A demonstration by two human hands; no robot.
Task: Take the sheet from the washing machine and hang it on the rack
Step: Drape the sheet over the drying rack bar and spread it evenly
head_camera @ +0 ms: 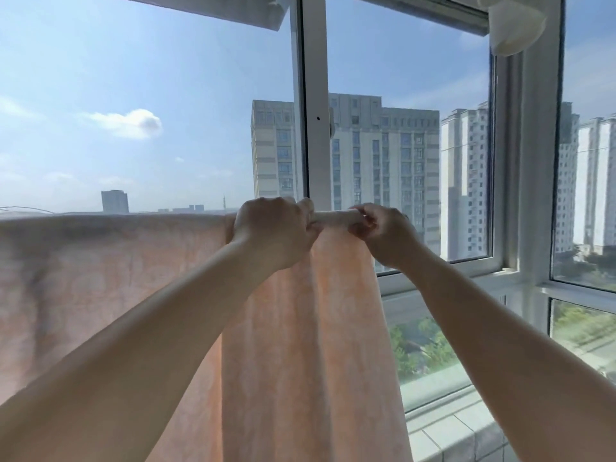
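Two bare hands meet at the top edge of a peach sheet (300,328) that hangs draped over a horizontal rack bar (333,216) in front of the window frame (315,95). On the left the sheet lies spread flat along the bar and falls well down out of view; a thin curved wire (23,209) shows just above its far left corner. Towards the middle the left hand (271,233) curls over the bar and grips the gathered fabric there – knuckles up, forearm reaching in from below. Just beside it, a short wrapped stretch of the bar shows between the hands. The right hand (383,235) pinches the sheet's edge at the bar with bent fingers. Further right – past the glass – stand tall apartment blocks (463,181), with a tiled sill (450,435) below
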